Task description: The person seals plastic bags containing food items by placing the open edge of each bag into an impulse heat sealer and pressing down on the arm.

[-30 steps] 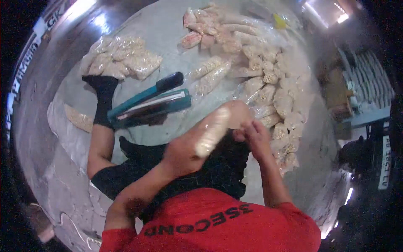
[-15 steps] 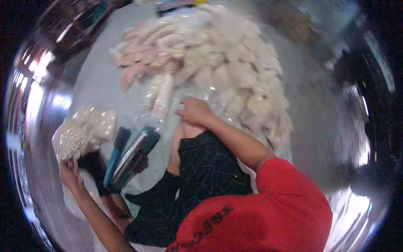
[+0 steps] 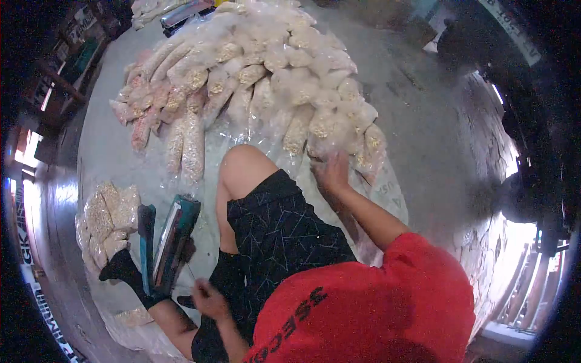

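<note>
My right hand (image 3: 331, 174) reaches out beside my bent knee, with its fingers closed on the near end of a clear plastic bag (image 3: 330, 134) filled with pale pieces. That bag lies at the near right edge of a large pile of similar filled bags (image 3: 248, 75). My left hand (image 3: 210, 300) is drawn back near my lap, close to the handle end of a teal bag sealer (image 3: 189, 218). Motion blurs its fingers, so I cannot make out their state. The sealer lies between my legs with its two long arms apart.
A smaller group of filled bags (image 3: 108, 218) lies by my left foot (image 3: 124, 269). Under everything spreads a pale sheet (image 3: 100, 139) on a grey floor (image 3: 433, 163). A dark box-like object (image 3: 184, 17) stands behind the pile. My knee (image 3: 248, 160) rises between the sealer and my right hand.
My left hand has left the bags by my left foot and come back toward my lap. My right hand has shifted right, from beside my knee to a bag. The view has turned.
</note>
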A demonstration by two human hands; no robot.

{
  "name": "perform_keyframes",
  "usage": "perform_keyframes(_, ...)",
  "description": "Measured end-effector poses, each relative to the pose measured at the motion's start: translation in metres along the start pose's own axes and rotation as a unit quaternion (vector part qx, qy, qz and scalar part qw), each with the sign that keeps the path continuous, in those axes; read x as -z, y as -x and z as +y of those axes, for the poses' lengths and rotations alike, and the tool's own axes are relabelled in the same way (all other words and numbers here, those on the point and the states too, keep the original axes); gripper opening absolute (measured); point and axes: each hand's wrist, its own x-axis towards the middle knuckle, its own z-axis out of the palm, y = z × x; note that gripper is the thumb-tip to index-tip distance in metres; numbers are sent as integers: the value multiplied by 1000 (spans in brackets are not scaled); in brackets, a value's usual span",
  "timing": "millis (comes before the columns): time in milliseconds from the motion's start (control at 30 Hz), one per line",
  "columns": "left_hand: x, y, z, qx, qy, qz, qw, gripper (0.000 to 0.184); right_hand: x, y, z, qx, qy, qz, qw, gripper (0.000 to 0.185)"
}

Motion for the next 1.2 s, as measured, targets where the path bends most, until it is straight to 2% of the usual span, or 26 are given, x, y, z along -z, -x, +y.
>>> perform_keyframes(33, -10, 13, 0, -19, 52, -89, 994, 24, 7, -20, -24, -62, 58, -114, 990, 75)
perform_keyframes(67, -7, 13, 10, -22, 52, -89, 994, 24, 11, -27, -41, -124, 113, -229, 959, 80)
perform_keyframes(100, -3, 8, 25, -85, 72, -150, 982, 23, -5, -26, -41, -125, 111, -227, 959, 80)
perform_keyframes(133, 0, 4, 35, -145, 90, -208, 963, 22, -24, -27, -43, -170, 39, -94, 980, 78)
perform_keyframes(167, 2, 3, 36, -144, 87, -202, 965, 22, -28, -27, -51, -209, -37, 39, 976, 77)
perform_keyframes(233, 3, -3, 34, -156, 122, -132, 971, 21, -24, -23, -50, -174, -72, 54, 981, 71)
perform_keyframes(300, 3, 3, 23, -127, 111, -129, 977, 20, -61, -23, -13, -44, 55, 138, 988, 53)
perform_keyframes(333, 2, 6, 19, -100, 104, -136, 980, 19, -44, -17, -9, -42, 57, 139, 988, 53)
perform_keyframes(400, 5, 4, 23, -82, 123, -137, 979, 19, 8, -1, -11, -7, 11, -14, 1000, 35)
perform_keyframes(433, 6, 2, 25, -69, 139, -136, 979, 18, 19, 4, -10, -3, 15, -16, 1000, 35)
perform_keyframes(500, 5, -1, 26, -80, 147, -141, 976, 18, 40, 9, -12, 83, -113, 190, 972, 21)
perform_keyframes(533, 4, -4, 28, -98, 152, -147, 972, 18, 55, 9, -16, 87, -113, 189, 972, 21)
perform_keyframes(600, 5, -8, 36, -104, 156, -153, 970, 18, 104, 5, -39, 84, -187, 128, 970, 20)
perform_keyframes(667, 11, -15, 49, -97, 158, -154, 971, 18, 149, 4, -68, 129, -220, 72, 964, 17)
perform_keyframes(733, 28, -31, 76, -112, 161, -192, 962, 21, 202, 8, -116, 278, -286, -50, 916, 12)
perform_keyframes(767, 38, -40, 92, -74, 184, -219, 955, 26, 218, 10, -137, 297, -291, -70, 907, 12)
perform_keyframes(833, 55, -67, 115, -28, 210, -292, 933, 40, 239, 15, -179, 365, -362, -218, 830, 8)
perform_keyframes(867, 62, -79, 118, -19, 215, -340, 916, 50, 243, 20, -202, 386, -368, -240, 811, 8)
perform_keyframes(933, 55, -88, 117, -59, 276, -242, 928, 71, 244, 26, -243, 470, -377, -301, 739, 7)
perform_keyframes(967, 56, -95, 113, -35, 268, -224, 936, 71, 239, 29, -261, 514, -391, -325, 691, 5)
perform_keyframes(1033, 62, -106, 99, -116, 293, -145, 938, 83, 222, 36, -294, 555, -387, -363, 640, 5)
perform_keyframes(1067, 65, -107, 87, -99, 284, -131, 945, 83, 214, 40, -310, 582, -380, -380, 610, 6)
perform_keyframes(1133, 65, -105, 64, -55, 401, -117, 907, 78, 181, 48, -335, 601, -379, -385, 588, 11)
perform_keyframes(1167, 47, -96, 39, 41, 488, -90, 867, 62, 153, 55, -345, 527, -362, -421, 644, 15)
perform_keyframes(1200, 40, -89, 21, 53, 484, -76, 870, 62, 124, 58, -351, 447, -338, -451, 695, 20)
